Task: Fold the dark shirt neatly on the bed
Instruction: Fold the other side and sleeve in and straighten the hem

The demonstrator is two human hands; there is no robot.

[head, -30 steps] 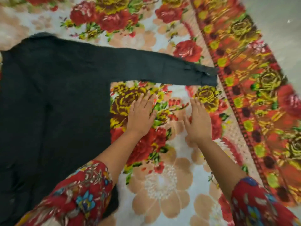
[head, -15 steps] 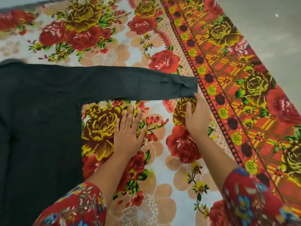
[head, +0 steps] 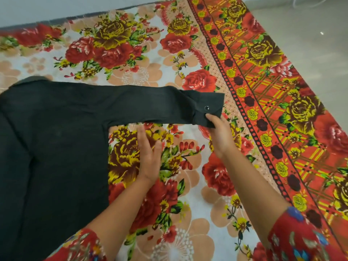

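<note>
Two bare hands work over a bed covered by a floral bedspread (head: 188, 59) printed with large red and yellow roses on a pale ground, with peach blossoms scattered between them. Along the bed's right edge the spread carries a broad red-orange border band (head: 278, 102) of yellow plaid, rows of small yellow and dark roses, and a dotted strip. Beyond that edge lies a plain grey floor (head: 310, 34), and a grey strip also shows past the bed's far edge. Nothing rests on the spread between the hands and the garment.

The dark charcoal long-sleeved shirt (head: 52, 147) lies flat on the left part of the bed, its body running from the far left toward the near edge, the cloth smooth with only faint creases. A bit of collar (head: 32, 80) peeks up at its far side. One sleeve (head: 141, 106) stretches straight out toward the right edge, stopping short of the border band. Its cuff (head: 209, 108) is lifted and slightly turned, showing a small shiny button (head: 206, 107).

The right hand (head: 220, 136) pinches the near corner of that cuff, thumb on top and fingers beneath. The left hand (head: 148, 157) hovers edge-on just beside the shirt's body and below the sleeve, fingers straight and close together, holding nothing. Both forearms emerge from red floral-print garment sleeves (head: 301, 240) at the near edge.
</note>
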